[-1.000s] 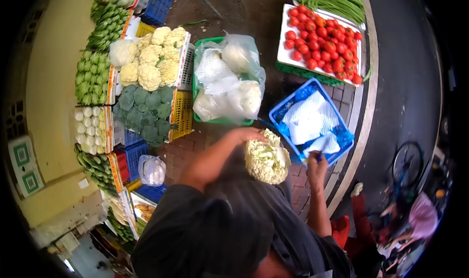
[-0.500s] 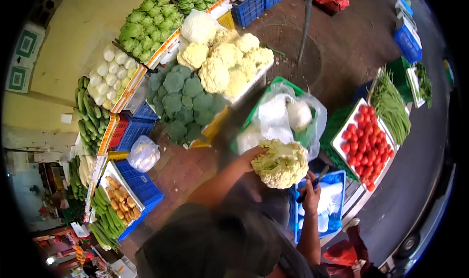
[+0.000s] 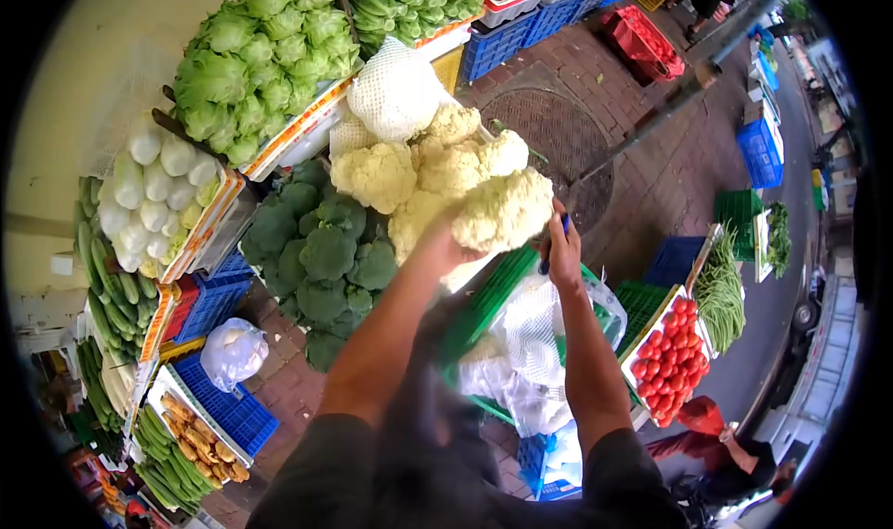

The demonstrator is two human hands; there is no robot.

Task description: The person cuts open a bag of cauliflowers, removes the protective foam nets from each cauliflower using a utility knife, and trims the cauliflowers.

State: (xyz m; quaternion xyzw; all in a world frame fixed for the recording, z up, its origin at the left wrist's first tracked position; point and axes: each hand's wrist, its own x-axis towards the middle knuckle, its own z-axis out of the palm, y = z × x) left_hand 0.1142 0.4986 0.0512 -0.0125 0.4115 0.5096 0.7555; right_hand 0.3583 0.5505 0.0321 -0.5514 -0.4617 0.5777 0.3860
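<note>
My left hand (image 3: 448, 247) grips a pale cauliflower (image 3: 507, 210) from its near left side, over the heap of other cauliflowers (image 3: 377, 176). My right hand (image 3: 562, 253) is at the right edge of the held cauliflower, its fingers closed round a knife (image 3: 565, 220) with a dark blue handle. The blade is mostly hidden. Left of my left forearm lies dark green broccoli (image 3: 328, 250). Below my hands stands a green crate (image 3: 498, 297) with plastic bags and white netting (image 3: 533, 343) in it.
Lettuce (image 3: 270, 50) and white radishes (image 3: 156, 180) fill trays along the left wall. Red tomatoes (image 3: 668, 362) and long beans (image 3: 720, 292) stand to the right. A metal pole (image 3: 651, 120) slants beyond the crate. A person in dark clothes (image 3: 744, 469) is at the lower right.
Both my hands have moved forward and up, carrying the cauliflower from above the crates to the cauliflower heap. The cauliflower has turned from its underside to its curd side. The view has shifted.
</note>
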